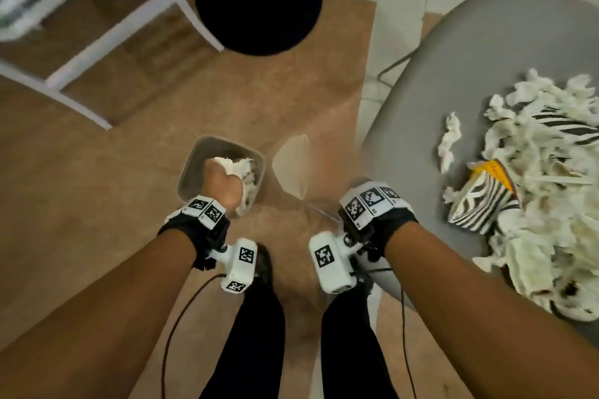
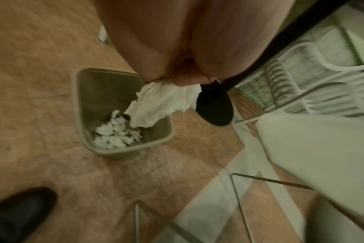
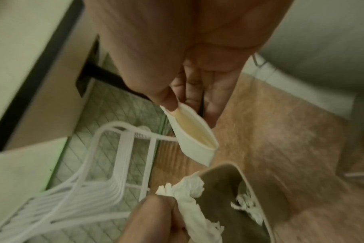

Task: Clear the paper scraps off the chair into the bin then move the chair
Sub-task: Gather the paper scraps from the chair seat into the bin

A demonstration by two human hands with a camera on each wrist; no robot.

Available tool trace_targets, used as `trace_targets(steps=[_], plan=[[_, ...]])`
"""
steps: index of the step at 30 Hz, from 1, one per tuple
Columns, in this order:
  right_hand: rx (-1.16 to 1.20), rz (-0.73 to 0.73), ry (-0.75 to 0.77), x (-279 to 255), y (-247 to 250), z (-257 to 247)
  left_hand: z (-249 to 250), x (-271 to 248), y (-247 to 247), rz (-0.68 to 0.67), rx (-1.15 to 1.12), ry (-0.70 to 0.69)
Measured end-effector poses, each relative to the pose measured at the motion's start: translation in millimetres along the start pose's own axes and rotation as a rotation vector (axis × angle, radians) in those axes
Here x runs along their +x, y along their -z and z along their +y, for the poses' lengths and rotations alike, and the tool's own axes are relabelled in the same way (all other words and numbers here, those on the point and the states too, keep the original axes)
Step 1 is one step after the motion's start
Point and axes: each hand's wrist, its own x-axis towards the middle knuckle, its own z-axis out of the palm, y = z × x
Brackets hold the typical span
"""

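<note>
I'm holding my left hand (image 1: 225,183) right over the bin (image 1: 191,165), fingers curled around a wad of paper scraps (image 2: 162,105) that is hanging down into the opening. More scraps are already lying in the bottom of the bin. The bin is standing on the rug, directly below that hand, so the drop looks like a straight release downward with no reach needed.

I'm keeping my right hand (image 3: 197,92) just to the right of the bin and above the floor, pinching a folded white piece of card (image 3: 193,136) between thumb and fingers. In the right wrist view the card's long axis is pointing down toward the bin's rim, with its lower end just beside the rim but not over the opening; I judge it needs a short shift left to land inside.

The chair (image 1: 486,52) is standing to my right, its grey seat carrying a big pile of scraps (image 1: 544,197) with a zebra-striped paper cup (image 1: 479,204) at its near edge. The right hand is the nearer one to that pile. Most of the clearing is yet to do, and the chair is not yet moved.
</note>
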Motion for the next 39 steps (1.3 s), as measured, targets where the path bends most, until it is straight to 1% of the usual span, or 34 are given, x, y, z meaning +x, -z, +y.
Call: trace_targets(steps=[2,4,5,7,9,10,12,15,17,20,22,23,24,25,26,28,30,31,33,35,37,39], plan=[[-0.016,-0.057,-0.051,15,-50,-9,-37,17,28,0.054,0.067,-0.013],[-0.029,-0.118,-0.122,30,-92,-15,-67,32,48,0.015,0.037,-0.016],[-0.048,-0.130,-0.150,38,-111,-17,-81,41,53,0.008,0.012,0.003],[-0.131,-0.148,-0.155,53,-146,-16,-104,62,57,-0.006,-0.077,0.069],[-0.208,-0.212,-0.148,65,-177,-13,-131,84,60,-0.016,-0.155,0.151],[-0.252,-0.254,-0.146,67,-187,-11,-145,95,60,-0.028,-0.128,0.164],[-0.348,-0.314,-0.130,66,-198,-7,-146,94,66,-0.045,-0.021,0.200],[-0.401,-0.383,-0.116,58,-189,-4,-142,85,70,-0.105,0.053,0.213],[-0.360,-0.379,-0.113,52,-170,-6,-131,76,70,-0.146,0.090,0.204],[-0.271,-0.336,-0.112,39,-126,-7,-93,60,57,-0.206,0.174,0.101],[-0.198,-0.263,-0.111,33,-87,-8,-57,52,41,-0.226,0.238,0.019],[-0.116,-0.206,-0.112,29,-63,-4,-32,42,28,-0.246,0.284,-0.024],[-0.042,-0.107,-0.124,20,-6,9,10,28,-11,-0.289,0.326,-0.100],[-0.020,-0.094,-0.112,20,-6,11,15,26,-9,-0.282,0.372,-0.115],[-0.014,-0.076,-0.104,17,17,17,35,22,-23,-0.292,0.403,-0.172],[-0.024,-0.079,-0.112,19,32,30,46,21,-35,-0.302,0.438,-0.224],[0.076,0.031,-0.124,9,83,54,84,2,-77,-0.347,0.463,-0.322],[0.091,0.102,-0.132,2,109,67,105,-11,-101,-0.372,0.457,-0.374],[0.076,0.189,-0.153,-13,159,91,139,-36,-147,-0.449,0.470,-0.469],[0.056,0.260,-0.178,-30,200,111,157,-61,-191,-0.547,0.528,-0.538],[0.010,0.311,-0.191,-43,230,129,163,-90,-229,-0.630,0.651,-0.595],[-0.068,0.338,-0.180,-52,250,144,163,-116,-260,-0.643,0.801,-0.642]])
